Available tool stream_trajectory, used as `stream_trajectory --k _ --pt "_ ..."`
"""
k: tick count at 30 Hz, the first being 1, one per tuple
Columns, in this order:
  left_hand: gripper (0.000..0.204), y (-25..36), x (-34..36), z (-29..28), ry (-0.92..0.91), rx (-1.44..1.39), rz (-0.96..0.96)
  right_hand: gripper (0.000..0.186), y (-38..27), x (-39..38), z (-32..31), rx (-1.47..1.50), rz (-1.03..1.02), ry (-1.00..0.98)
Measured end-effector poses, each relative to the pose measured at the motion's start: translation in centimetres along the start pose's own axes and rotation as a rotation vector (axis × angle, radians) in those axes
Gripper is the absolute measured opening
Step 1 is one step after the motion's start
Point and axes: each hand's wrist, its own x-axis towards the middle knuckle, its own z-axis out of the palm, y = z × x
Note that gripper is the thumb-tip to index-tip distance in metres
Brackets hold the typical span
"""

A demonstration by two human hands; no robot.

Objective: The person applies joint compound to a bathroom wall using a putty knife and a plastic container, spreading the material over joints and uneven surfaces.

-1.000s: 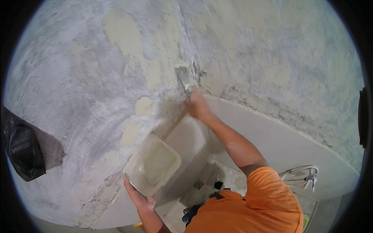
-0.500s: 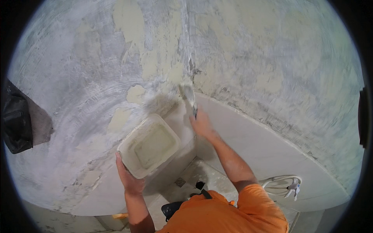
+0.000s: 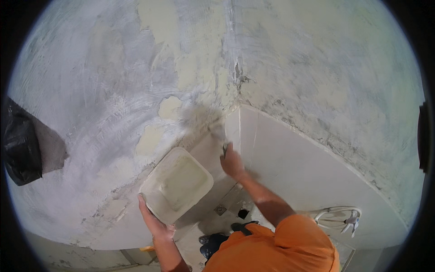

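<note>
My left hand (image 3: 158, 225) grips a pale rectangular plastic tub (image 3: 154, 199) by its lower left side. Smeared inside the tub is a light, creamy putty (image 3: 183, 179). In my right hand (image 3: 232, 163) is a putty knife (image 3: 217, 132), its blade blurred by motion and pointing up and left. The blade is just left of the corner, near the top edge of the smooth lower wall panels (image 3: 290, 163); whether it touches the wall I cannot tell. Rough grey plaster (image 3: 122, 68) with yellowish putty patches covers the walls above.
At the far left a black bag-like thing (image 3: 20, 149) hangs. A white shower hose (image 3: 335, 210) and handset (image 3: 350, 222) are at the lower right. Below, the floor shows a square drain (image 3: 220, 209) and a dark round opening (image 3: 243, 213).
My right hand has drawn the putty knife down and left from the corner. The tub in my left hand sits slightly lower in view, and the whole view has shifted a little.
</note>
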Motion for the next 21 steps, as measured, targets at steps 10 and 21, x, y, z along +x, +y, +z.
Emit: stream_trajectory --k 10,21 --pt "0.062 1.0 0.9 2.0 -0.083 -0.183 -0.289 0.056 -8.6 3.7 -9.9 0.327 -0.148 0.197" --pt "0.063 0.9 0.9 1.5 -0.109 -0.157 -0.292 0.066 -9.6 4.1 -4.6 0.032 -0.117 0.104"
